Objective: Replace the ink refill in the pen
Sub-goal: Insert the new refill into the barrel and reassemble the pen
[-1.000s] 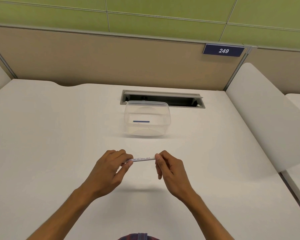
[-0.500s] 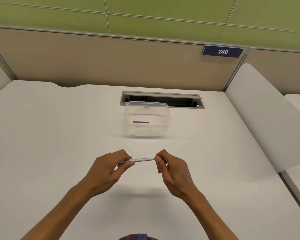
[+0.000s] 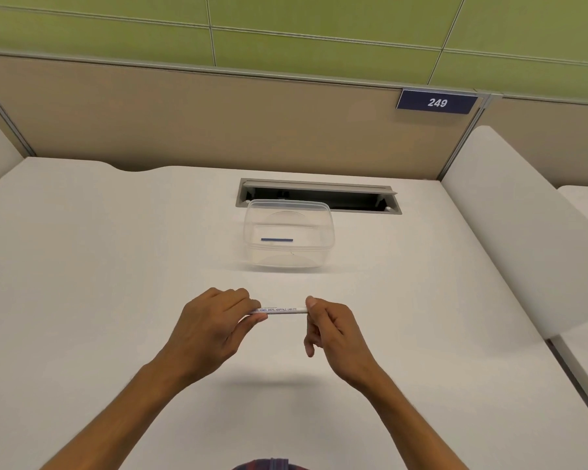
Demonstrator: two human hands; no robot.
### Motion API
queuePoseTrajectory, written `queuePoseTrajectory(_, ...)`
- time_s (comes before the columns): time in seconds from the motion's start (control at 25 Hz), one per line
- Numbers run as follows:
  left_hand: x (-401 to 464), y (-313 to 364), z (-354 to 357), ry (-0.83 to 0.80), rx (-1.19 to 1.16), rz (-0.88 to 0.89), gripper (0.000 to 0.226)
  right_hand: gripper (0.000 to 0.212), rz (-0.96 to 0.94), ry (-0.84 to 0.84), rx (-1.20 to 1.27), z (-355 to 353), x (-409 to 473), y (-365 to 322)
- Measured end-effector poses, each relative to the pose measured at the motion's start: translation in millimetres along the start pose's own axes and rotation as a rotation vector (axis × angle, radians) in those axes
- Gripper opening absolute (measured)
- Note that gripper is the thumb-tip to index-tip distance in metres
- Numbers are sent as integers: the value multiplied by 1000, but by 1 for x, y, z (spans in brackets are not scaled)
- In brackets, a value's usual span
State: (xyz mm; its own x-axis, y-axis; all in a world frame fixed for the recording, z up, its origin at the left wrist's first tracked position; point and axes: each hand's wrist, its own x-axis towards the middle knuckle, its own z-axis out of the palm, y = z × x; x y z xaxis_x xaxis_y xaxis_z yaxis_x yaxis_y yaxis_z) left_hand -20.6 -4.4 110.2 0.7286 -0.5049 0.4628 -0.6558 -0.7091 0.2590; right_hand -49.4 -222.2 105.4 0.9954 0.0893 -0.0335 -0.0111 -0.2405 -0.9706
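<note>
Your white desk (image 3: 116, 283) carries a clear plastic container (image 3: 323, 232) just in front of the grey cable slot (image 3: 316, 195), and inside that container lies a thin blue refill (image 3: 276, 239). Nearer you than the container, held level above the desk, is the white pen (image 3: 282, 310) — your left hand (image 3: 211, 330) pinches one end with curled fingers, your right hand (image 3: 333, 334) pinches the other end between thumb and fingertips.

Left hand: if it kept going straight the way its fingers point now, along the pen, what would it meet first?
Probably the right hand, which pinches the pen's other end. The left hand grips the near end, its fingers pointing right along the barrel. Only bare barrel lies between them; depth looks matched.
</note>
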Motion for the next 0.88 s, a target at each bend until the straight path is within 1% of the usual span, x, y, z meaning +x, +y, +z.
queuePoseTrajectory(0.12,0,-3,0,-21,-74,-58,29,43,-79,31,-143,-1,0,1)
queuePoseTrajectory(0.2,-1,-6,1,-37,-142,-96,30,34,-161,63,-330,-2,-1,2)
queuePoseTrajectory(0.28,-2,-8,2,-49,-187,-117,28,30,-242,94,-505,-3,-2,4)
queuePoseTrajectory(0.4,-3,-9,1,-55,-207,-124,27,31,-320,124,-575,-4,-2,6)
queuePoseTrajectory(0.52,-3,-7,-1,-24,-174,-90,27,37,-309,119,-517,-3,0,8)
queuePoseTrajectory(0.68,0,-3,-3,51,-48,-1,25,44,-225,82,-312,-1,1,4)
queuePoseTrajectory(0.76,2,-3,-2,72,39,53,24,45,-130,50,-205,0,2,2)
queuePoseTrajectory(0.88,0,-5,0,60,138,113,25,50,29,-41,-28,0,5,-1)
